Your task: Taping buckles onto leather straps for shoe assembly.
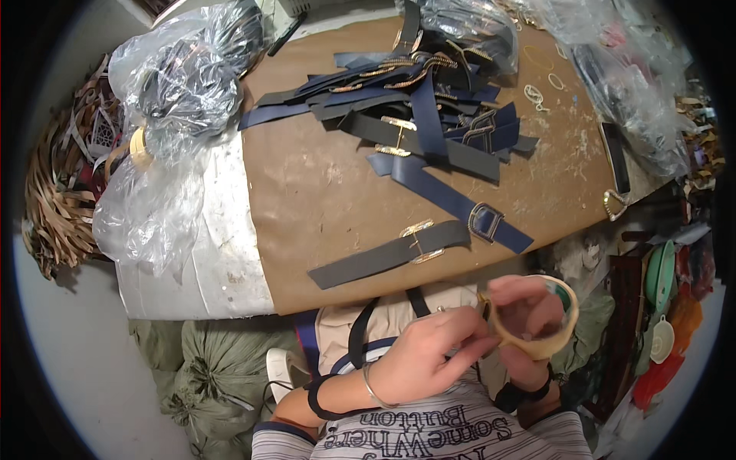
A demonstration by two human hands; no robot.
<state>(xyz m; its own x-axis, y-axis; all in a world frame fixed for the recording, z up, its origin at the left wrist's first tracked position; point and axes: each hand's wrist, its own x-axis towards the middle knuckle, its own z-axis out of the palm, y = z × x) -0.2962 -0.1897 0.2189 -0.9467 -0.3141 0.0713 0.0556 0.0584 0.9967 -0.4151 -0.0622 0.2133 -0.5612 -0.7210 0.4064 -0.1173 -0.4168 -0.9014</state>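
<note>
In front of my body, just off the table's near edge, my right hand (pixel 530 310) grips a yellowish roll of tape (pixel 548 349), with fingers curled through its ring. My left hand (pixel 445 345) is closed in a pinch against the roll's left side. A small dark and gold bit (pixel 484 307) shows by its fingertips; what they pinch is too small to make out. On the table nearest my hands lie a grey strap with a gold buckle (pixel 368 257) and a navy strap with a buckle (pixel 452 201). Behind them, a grey strap (pixel 429 144) rests on a heap of dark buckled straps (pixel 383 80).
The brown table cover (pixel 307 199) has a pale sheet (pixel 230 268) at its left. Clear plastic bags (pixel 184 77) stand at the far left, others (pixel 621 100) at the right beside a dark phone-like slab (pixel 615 157). Green sacks (pixel 222 368) sit below the table at left.
</note>
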